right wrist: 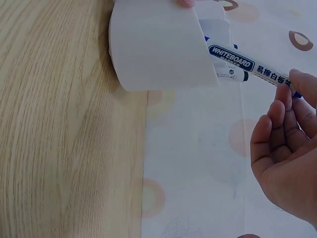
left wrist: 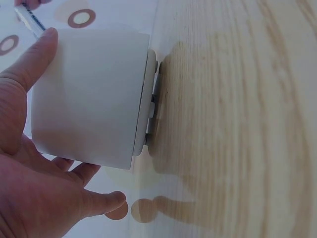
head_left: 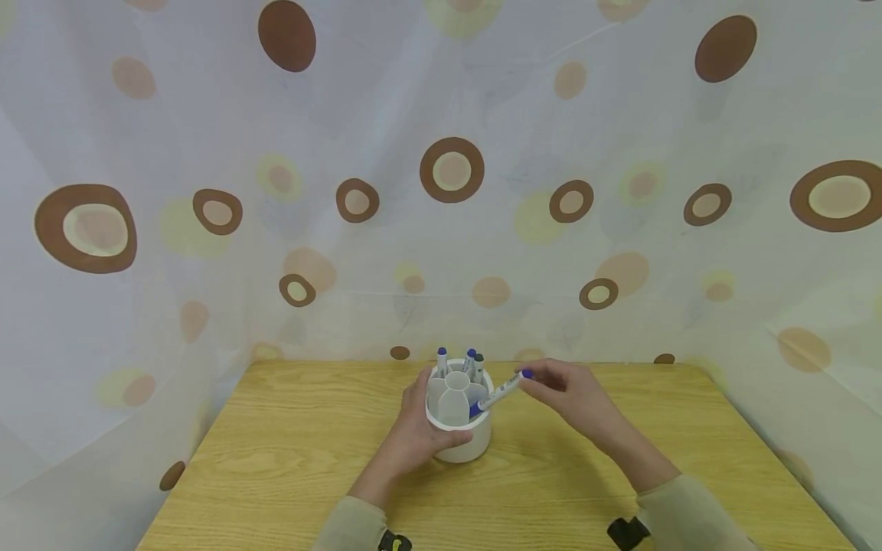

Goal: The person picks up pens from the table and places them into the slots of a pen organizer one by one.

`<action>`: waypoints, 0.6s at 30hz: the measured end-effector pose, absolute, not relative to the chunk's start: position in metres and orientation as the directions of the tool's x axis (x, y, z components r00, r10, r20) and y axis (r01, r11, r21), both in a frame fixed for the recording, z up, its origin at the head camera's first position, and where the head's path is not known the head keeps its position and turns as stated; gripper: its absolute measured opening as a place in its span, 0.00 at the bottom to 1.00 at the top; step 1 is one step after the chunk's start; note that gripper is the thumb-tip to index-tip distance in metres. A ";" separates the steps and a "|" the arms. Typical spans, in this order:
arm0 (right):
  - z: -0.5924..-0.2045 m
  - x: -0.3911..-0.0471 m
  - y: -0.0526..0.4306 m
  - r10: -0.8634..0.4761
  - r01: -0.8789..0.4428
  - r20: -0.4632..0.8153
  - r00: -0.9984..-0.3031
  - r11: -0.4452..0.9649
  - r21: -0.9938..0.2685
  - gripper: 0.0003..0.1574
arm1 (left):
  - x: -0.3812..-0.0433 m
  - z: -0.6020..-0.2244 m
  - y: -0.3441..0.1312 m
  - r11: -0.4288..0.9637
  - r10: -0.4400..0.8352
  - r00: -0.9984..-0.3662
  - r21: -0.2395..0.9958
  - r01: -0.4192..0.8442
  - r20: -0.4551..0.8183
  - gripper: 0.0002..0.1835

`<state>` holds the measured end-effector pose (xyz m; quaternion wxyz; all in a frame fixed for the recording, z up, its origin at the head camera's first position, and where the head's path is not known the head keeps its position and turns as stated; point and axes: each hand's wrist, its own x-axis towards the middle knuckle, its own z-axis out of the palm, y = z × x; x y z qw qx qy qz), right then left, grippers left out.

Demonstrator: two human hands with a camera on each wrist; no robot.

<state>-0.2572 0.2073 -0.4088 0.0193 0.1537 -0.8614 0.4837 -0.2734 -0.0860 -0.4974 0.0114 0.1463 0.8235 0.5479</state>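
A white round pen holder (head_left: 475,445) with several compartments is at the middle of the table. My left hand (head_left: 416,432) grips its left side, thumb across the near wall; the left wrist view shows the holder's smooth wall (left wrist: 91,94) between thumb and fingers. In my right hand (head_left: 572,394), thumb and fingertips pinch the blue end of a white whiteboard marker (head_left: 503,392). This marker slants, its blue lower end inside the holder's right front compartment. Two blue-ended markers (head_left: 442,363) and a dark-ended marker (head_left: 478,370) stand at the back of the holder.
The wooden table (head_left: 276,459) reaches back to a pale curtain (head_left: 386,252) with brown and yellow circles, which also hangs along both sides. Dark bands sit at the two sleeve cuffs (head_left: 351,524).
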 end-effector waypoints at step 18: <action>-0.413 -0.259 0.191 -0.273 -0.295 0.182 -0.945 0.466 -0.834 0.25 | -0.273 -0.498 -0.086 0.360 0.254 -0.959 0.908 0.215 0.126 0.67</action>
